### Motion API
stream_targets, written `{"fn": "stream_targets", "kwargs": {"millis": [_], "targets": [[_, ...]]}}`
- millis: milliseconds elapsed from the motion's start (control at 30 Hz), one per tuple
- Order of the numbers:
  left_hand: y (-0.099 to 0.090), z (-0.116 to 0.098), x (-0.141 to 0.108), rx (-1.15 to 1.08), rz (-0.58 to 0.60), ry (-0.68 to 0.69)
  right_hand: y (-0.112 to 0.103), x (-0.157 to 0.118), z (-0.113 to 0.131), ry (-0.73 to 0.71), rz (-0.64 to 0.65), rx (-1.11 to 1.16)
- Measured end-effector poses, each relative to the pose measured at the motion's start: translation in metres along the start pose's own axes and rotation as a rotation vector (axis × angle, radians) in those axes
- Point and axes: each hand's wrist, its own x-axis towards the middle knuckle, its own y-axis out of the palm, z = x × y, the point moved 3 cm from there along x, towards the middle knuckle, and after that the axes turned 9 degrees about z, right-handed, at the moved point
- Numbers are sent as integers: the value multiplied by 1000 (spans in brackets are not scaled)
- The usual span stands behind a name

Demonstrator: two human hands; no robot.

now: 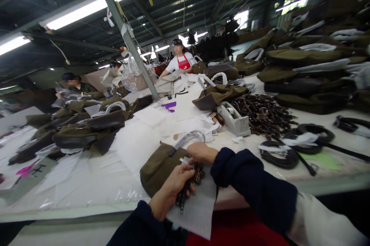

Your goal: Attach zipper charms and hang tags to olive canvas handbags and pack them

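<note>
At lower centre of the frame, the left grip (pixel 179 176) clasps a dark tassel (pixel 198 174) beside the olive bag (pixel 156 167), probably steadying it for the right grip (pixel 200 151), whose hold I cannot tell.

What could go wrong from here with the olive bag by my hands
The olive bag sits near the front edge of the table, so a bump might tip it off. The white sheet hangs past that edge and could catch or crease. The dark strands in the left hand might tangle.
</note>
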Motion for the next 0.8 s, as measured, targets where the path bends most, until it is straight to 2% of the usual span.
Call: {"fn": "stream_targets", "kwargs": {"millis": [100,167,367,533,633,800], "targets": [[-2,-1,0,16,6,-12,2,2,-6,-11,62,32],[-5,-4,0,29,21,-19,2,-2,-12,-12,60,61],[-18,-14,0,169,68,-50,8,-9,-28,37,-26,125],[-20,-11,0,190,67,-76,10,-17,-28,14,-97,174],[-20,-9,0,177,78,-52,6,-33,-24,-50,-190,187],[-17,-10,0,156,40,27,12,-59,-23,-279,-293,217]]}}
